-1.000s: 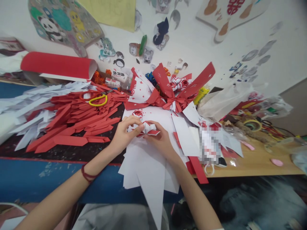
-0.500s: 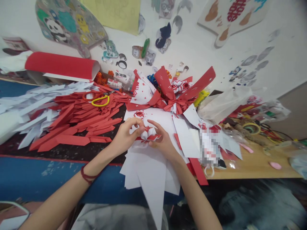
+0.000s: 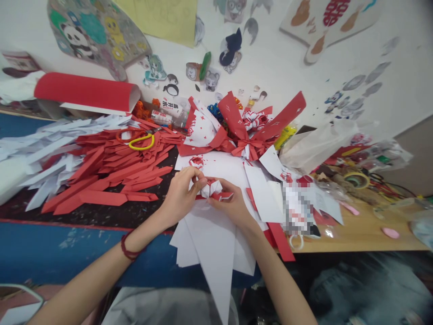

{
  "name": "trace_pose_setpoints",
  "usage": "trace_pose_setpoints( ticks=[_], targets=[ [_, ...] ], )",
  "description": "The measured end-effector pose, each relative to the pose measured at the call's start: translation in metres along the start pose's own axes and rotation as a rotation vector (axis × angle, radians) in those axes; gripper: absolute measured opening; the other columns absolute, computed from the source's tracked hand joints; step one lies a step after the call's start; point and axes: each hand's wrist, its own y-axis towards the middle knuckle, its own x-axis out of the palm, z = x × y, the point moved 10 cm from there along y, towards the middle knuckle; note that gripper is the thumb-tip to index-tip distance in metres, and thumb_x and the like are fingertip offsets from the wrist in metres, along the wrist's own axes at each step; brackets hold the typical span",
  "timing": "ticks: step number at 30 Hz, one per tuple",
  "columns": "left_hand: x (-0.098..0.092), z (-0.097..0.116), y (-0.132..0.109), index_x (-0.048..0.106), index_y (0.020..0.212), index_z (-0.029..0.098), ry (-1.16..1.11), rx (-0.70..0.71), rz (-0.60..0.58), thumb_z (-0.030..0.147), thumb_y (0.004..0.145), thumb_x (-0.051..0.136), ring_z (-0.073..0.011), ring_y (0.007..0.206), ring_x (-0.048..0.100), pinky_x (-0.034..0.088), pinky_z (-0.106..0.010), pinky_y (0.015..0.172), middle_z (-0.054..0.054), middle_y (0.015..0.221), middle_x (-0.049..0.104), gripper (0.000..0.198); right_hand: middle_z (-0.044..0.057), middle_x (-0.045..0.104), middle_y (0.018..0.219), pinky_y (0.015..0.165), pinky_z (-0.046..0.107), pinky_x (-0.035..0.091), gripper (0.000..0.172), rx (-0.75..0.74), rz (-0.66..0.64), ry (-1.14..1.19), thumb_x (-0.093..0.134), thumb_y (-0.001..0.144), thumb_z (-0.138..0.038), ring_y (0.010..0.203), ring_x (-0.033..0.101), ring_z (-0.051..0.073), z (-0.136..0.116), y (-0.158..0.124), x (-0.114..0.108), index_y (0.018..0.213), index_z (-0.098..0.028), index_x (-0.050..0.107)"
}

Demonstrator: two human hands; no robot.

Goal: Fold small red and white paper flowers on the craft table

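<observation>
Between my two hands is a small folded paper piece [image 3: 210, 188] in red and white, held above white paper sheets [image 3: 213, 234]. My left hand [image 3: 182, 192] pinches its left side with thumb and forefinger. Around its right side and underneath, my right hand [image 3: 230, 201] has closed its fingers. My fingers cover part of the folds. To the left of my hands lie a heap of folded red paper strips [image 3: 111, 167] and a heap of white paper strips [image 3: 50, 144]. Scissors with yellow and red handles [image 3: 142, 142] rest on the red strips.
Red and white paper bouquet wrappings [image 3: 243, 131] stand behind my hands against the wall. A rolled red sheet [image 3: 84, 92] lies at the back left. On the right are a white plastic bag [image 3: 318, 140], tape rolls [image 3: 356, 179] and loose papers [image 3: 264, 194].
My right hand's fingers, spread apart before, have closed in on the folded paper piece. My left hand keeps its pinch and has shifted only slightly.
</observation>
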Motion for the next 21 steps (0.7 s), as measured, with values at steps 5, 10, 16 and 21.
trace_pose_setpoints(
  ticks=[5,10,16,21],
  targets=[
    [-0.019,0.022,0.002,0.062,0.089,0.019,0.050,0.181,0.088,0.025,0.091,0.062,-0.0175,0.093,0.057,0.040,-0.033,0.085,-0.002,0.094,0.067,0.007,0.000,0.069,0.100,0.077,0.029,0.052,0.043,0.015,0.073,-0.039,0.074,0.076,-0.031,0.086,0.063,0.016,0.006,0.001,-0.008,0.117,-0.026,0.064],
    [-0.010,0.042,-0.007,0.070,0.103,0.024,0.180,0.379,0.037,0.035,0.082,0.073,-0.0196,0.090,0.055,0.039,-0.035,0.080,-0.004,0.099,0.069,0.024,0.000,0.069,0.107,0.073,0.029,0.053,0.049,0.010,0.107,-0.126,0.077,0.072,-0.031,0.084,0.064,0.016,0.010,0.002,-0.012,0.119,-0.028,0.063],
    [-0.005,0.043,-0.010,0.072,0.096,0.025,0.111,0.444,0.019,0.025,0.085,0.070,-0.0174,0.084,0.052,0.038,-0.034,0.076,-0.002,0.093,0.071,0.012,0.001,0.069,0.109,0.081,0.032,0.054,0.043,0.009,0.089,-0.142,0.077,0.074,-0.034,0.097,0.063,0.020,0.005,0.002,-0.011,0.115,-0.028,0.064],
    [-0.006,0.043,-0.008,0.072,0.097,0.025,0.044,0.429,-0.015,0.022,0.087,0.067,-0.0167,0.086,0.052,0.039,-0.035,0.078,-0.001,0.095,0.071,0.011,0.001,0.068,0.107,0.077,0.032,0.053,0.050,0.009,0.048,-0.089,0.079,0.071,-0.037,0.088,0.063,0.019,0.010,0.001,-0.012,0.118,-0.027,0.062]
  ],
)
